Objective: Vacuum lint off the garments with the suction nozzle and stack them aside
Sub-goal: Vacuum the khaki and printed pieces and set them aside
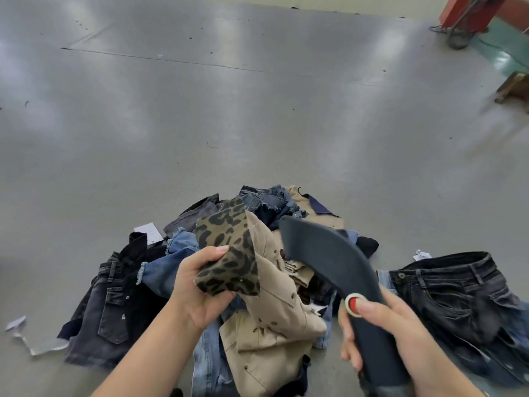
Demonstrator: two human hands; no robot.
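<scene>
My two hands over the pile of clothes (257,282) on the grey table (200,124).

My left hand (200,293) pinches the leopard cloth (229,253), lifted above a beige garment (274,333). My right hand (380,325) is wrapped around the dark nozzle (323,253), thumb on its red button (354,304). Black jeans (458,293) lie apart on the right.

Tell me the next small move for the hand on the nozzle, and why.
Probably bring the suction nozzle left onto the leopard-print fabric. The left hand holds that fabric raised over the pile, while the right hand grips the nozzle with its thumb at the red button; the nozzle's mouth appears beside the fabric, not yet on it.
</scene>
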